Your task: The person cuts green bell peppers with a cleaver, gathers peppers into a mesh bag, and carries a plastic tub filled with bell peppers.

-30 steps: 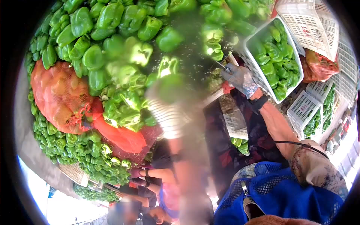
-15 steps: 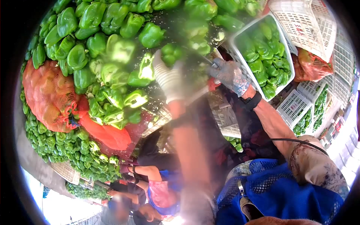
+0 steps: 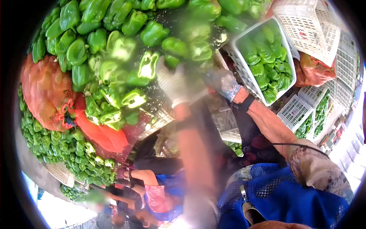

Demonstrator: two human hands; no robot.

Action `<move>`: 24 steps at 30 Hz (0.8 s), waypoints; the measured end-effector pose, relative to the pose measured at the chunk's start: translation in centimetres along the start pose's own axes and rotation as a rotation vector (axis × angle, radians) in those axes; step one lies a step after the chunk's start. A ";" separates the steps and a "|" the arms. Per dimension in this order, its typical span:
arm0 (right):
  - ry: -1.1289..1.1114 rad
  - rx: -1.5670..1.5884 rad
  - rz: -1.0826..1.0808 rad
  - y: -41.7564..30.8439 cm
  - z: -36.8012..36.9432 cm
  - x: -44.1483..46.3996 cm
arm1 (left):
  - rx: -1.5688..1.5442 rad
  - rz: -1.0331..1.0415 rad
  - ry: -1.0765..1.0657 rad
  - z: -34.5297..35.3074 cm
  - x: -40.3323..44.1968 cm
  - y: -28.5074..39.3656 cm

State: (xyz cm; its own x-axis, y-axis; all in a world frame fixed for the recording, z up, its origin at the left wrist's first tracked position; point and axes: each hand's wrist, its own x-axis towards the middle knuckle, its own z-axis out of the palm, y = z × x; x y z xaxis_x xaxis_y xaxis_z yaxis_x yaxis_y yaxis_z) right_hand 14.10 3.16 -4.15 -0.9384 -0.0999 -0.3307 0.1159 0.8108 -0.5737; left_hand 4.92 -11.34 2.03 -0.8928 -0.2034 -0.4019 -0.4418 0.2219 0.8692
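Note:
My left hand (image 3: 170, 82), in a white knit glove, is over the dark work surface, its thumb and fingers closed around a green bell pepper (image 3: 171, 61). Haze blurs the fingertips. Just beyond lies another bell pepper (image 3: 174, 46), and a cut pepper half (image 3: 201, 51) shows its pale inside. My right hand (image 3: 224, 83), in a patterned glove, is to the right, beside the white crate's near side. Its fingers are curled and smeared; the thin, knife-like tool seen in them earlier is hard to make out now. An opened pepper half (image 3: 148, 65) lies left of my left hand.
A white crate (image 3: 263, 97) of peppers stands at the right, with stacked white baskets (image 3: 301, 28) beyond. Heaped whole peppers (image 3: 76, 51), cut pieces and a red mesh sack (image 3: 47, 93) fill the left. Another person (image 3: 158, 194) works at the lower left.
My right hand has shifted slightly left and down, and the tool in it has blurred. The pepper at my left hand looks smaller, with another pepper now visible just beyond it.

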 end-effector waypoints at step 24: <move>-0.035 -0.066 -0.351 -12.1 -4.0 1.4 | -0.506 -0.011 0.231 -7.4 2.6 0.6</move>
State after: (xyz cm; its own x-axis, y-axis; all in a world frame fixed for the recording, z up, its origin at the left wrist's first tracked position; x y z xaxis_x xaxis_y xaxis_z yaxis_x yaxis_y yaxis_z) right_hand 10.07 -4.48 5.36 -0.9056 -0.3975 -0.1477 -0.2340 0.7588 -0.6078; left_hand 2.98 -18.84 3.60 -0.8210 -0.4195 -0.3873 -0.3028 -0.2552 0.9183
